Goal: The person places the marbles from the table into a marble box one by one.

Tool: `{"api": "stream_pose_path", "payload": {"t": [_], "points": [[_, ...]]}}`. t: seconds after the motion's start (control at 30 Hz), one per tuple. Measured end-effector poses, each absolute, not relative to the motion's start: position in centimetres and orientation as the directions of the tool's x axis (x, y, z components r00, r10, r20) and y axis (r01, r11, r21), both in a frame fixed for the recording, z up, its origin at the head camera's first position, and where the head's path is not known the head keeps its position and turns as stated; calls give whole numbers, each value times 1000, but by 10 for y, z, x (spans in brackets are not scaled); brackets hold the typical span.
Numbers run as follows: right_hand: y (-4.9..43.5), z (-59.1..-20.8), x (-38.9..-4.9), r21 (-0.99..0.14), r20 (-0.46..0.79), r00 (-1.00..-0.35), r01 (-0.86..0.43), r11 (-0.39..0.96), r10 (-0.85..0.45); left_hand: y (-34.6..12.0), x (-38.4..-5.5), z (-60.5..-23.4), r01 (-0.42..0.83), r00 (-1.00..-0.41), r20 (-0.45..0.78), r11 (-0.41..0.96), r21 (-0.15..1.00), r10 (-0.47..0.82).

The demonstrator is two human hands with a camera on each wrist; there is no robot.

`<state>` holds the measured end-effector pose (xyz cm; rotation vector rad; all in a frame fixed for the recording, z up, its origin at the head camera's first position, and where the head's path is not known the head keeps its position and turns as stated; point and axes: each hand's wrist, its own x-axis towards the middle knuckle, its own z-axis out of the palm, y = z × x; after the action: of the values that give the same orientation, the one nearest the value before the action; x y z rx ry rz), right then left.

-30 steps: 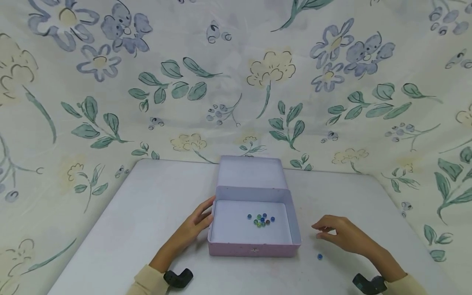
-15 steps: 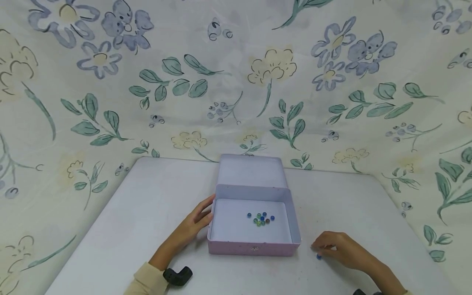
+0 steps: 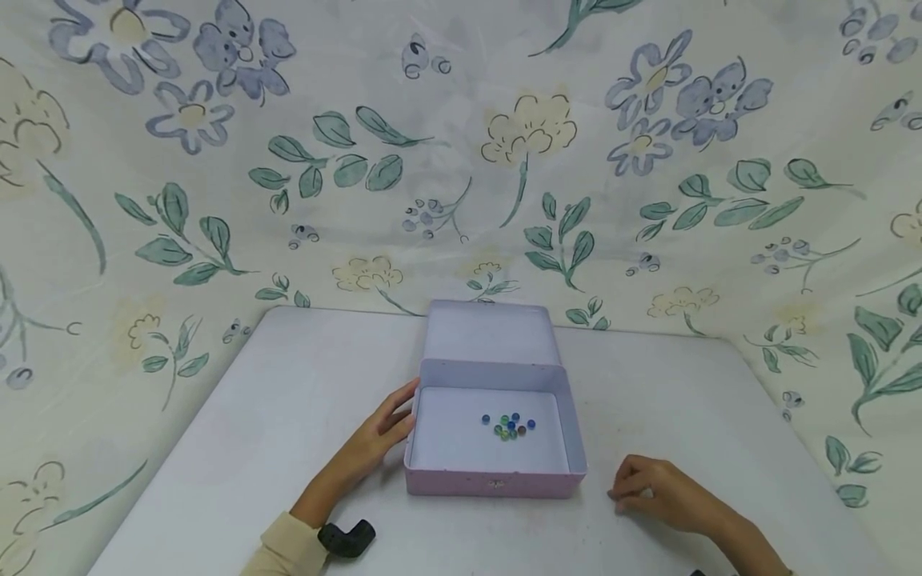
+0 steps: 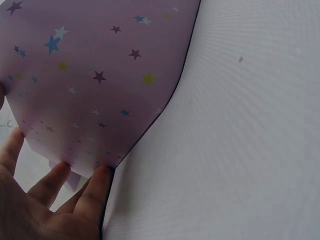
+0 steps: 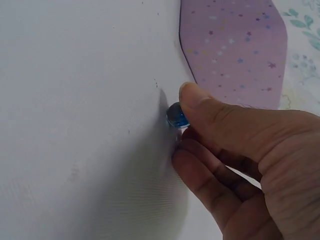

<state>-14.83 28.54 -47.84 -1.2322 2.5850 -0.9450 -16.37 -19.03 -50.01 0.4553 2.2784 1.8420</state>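
A lidded box (image 3: 497, 483), pink outside with printed stars and pale lilac inside, stands with its lid raised at the back. Several glass marbles (image 3: 511, 426), blue, green and one brownish, lie together on its floor. Against the box's left wall rests my left hand (image 3: 369, 442); in the left wrist view its fingertips (image 4: 102, 175) touch the starred side. To the right of the box, low over the table, my right hand (image 3: 666, 492) pinches a blue marble (image 5: 177, 116) between thumb and fingers. The fingers partly hide that marble.
The white table (image 3: 302, 376) extends around the box on both sides. Behind it hangs a floral cloth (image 3: 461, 160). A black wrist-worn device (image 3: 347, 539) sits by the left cuff.
My right hand has come down and towards me to the blue marble on the table, and its fingers have closed on it. The left hand stays against the box.
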Motion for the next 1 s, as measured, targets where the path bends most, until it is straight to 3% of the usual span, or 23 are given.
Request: {"api": "stream_pose_path", "payload": {"t": [0.2,0.5,0.8,1.0], "points": [[284,-483,-147,-568,224,-620,-710,416,-752,-190,-163,-499,110,-947,38,209,972,320],[286,-475,-150,-637,160,-703,-610,472,-693,-190,-163,-497,107,-941,36,195,975,337],[289,-469,-154,-626,209,-705,-629,461,-678,-190,-163,-497,103,-940,29,202,974,339],[287,-453,-161,-779,168,-781,-480,404,-602,-190,-162,-497,112,-939,39,196,974,341]]}}
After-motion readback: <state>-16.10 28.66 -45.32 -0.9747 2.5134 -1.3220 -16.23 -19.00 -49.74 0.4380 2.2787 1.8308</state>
